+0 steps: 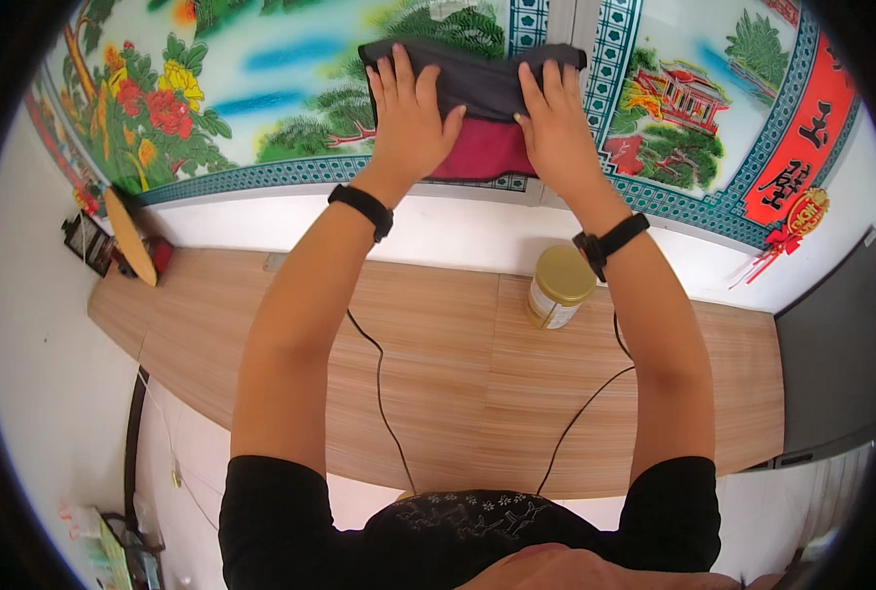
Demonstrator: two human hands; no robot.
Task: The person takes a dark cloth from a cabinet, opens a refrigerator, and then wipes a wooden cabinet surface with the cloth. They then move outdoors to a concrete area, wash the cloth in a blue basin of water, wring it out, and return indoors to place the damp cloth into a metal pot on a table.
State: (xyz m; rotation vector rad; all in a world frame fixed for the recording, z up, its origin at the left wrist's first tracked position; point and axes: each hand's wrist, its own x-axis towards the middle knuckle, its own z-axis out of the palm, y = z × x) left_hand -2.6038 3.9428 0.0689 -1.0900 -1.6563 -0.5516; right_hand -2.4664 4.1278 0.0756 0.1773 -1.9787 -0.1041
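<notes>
A two-tone cloth [482,87], dark grey above and magenta below with dark edging, lies against a painted tile mural [275,81]. It looks folded, with the grey part over the magenta part. My left hand [412,110] presses flat on its left side, fingers pointing up and thumb toward the middle. On the right side my right hand [556,118] rests the same way, its fingertips near the top edge. Both hands hold the cloth up against the mural. A black band sits on each wrist. My palms hide parts of the cloth.
Below the mural runs a wood-grain tabletop [423,369]. A tin with a gold lid [565,276] stands near its back edge, under my right forearm. Thin black cables [380,383] cross the surface. A round wooden board [129,236] leans at the left; a dark panel [829,361] stands right.
</notes>
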